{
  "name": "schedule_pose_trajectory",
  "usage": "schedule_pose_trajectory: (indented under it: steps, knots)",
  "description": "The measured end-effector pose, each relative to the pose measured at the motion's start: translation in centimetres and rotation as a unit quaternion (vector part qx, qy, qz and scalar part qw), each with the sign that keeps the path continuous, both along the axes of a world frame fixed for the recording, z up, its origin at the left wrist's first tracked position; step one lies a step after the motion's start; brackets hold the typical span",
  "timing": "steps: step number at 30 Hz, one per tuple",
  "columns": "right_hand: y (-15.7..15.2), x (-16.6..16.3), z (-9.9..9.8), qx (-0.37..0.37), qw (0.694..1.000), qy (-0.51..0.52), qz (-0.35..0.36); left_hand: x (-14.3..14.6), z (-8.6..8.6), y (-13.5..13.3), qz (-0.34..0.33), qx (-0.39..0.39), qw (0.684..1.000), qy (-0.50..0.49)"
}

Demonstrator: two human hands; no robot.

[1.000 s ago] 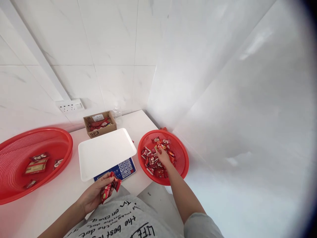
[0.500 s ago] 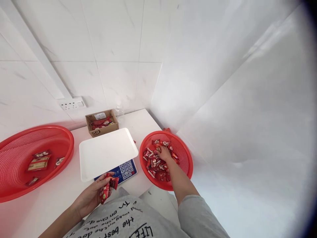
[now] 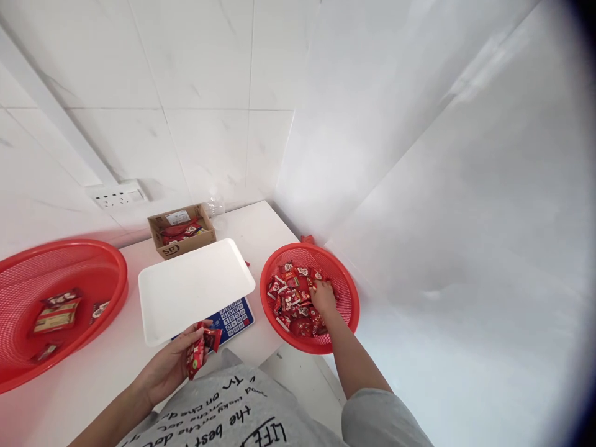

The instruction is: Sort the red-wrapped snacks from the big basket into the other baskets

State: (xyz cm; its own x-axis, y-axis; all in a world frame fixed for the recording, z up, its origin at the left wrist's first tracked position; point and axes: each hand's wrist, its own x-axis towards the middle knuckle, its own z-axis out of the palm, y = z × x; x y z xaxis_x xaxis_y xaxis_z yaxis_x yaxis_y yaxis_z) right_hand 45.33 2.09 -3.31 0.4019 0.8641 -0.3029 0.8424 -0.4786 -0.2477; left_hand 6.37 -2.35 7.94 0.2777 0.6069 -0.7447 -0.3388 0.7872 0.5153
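Observation:
My left hand (image 3: 174, 360) is closed around red snack packets (image 3: 196, 357), low in front of the grey shirt and by the near edge of the scale. Inside the right red basket (image 3: 356, 301), my right hand (image 3: 323, 298) reaches down among many small red wrapped packets (image 3: 289, 301). Its fingers look apart and touch packets at the basket's right side; the fingertips are partly hidden. Between the hands stands a digital scale with a blue keypad (image 3: 235, 320) and a white tray (image 3: 195, 288) on top.
At the left, a larger red basket (image 3: 105, 267) holds several packets. Behind the tray stands a small cardboard box (image 3: 186, 245) with red packets inside. Clear plastic (image 3: 215, 208) lies beside it. A wall socket (image 3: 116, 194) and white walls bound the table.
My right hand has moved rightward within the basket, uncovering packets near its middle. My left hand keeps its hold. The whole view has shifted slightly.

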Motion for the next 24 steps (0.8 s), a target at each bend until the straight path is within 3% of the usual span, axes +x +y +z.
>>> schedule_pose_trajectory:
  steps: [4,8,15,24]
  knots:
    - [2.1,0.8,-0.7,-0.048,0.998,0.008,-0.04,0.0,-0.1,-0.2,0.005,-0.003,1.0,-0.008]
    - [3.5,-0.1,-1.3,-0.058,0.997,0.03,-0.035,-0.2,-0.3,-0.6,0.016,-0.009,1.0,-0.007]
    - [3.1,-2.5,-1.1,0.028,0.994,0.104,0.002,-0.3,-0.4,-0.8,0.016,-0.018,1.0,0.001]
    - [1.5,-2.7,0.8,0.158,0.946,0.269,-0.091,0.5,0.2,-0.9,0.013,-0.011,1.0,-0.001]
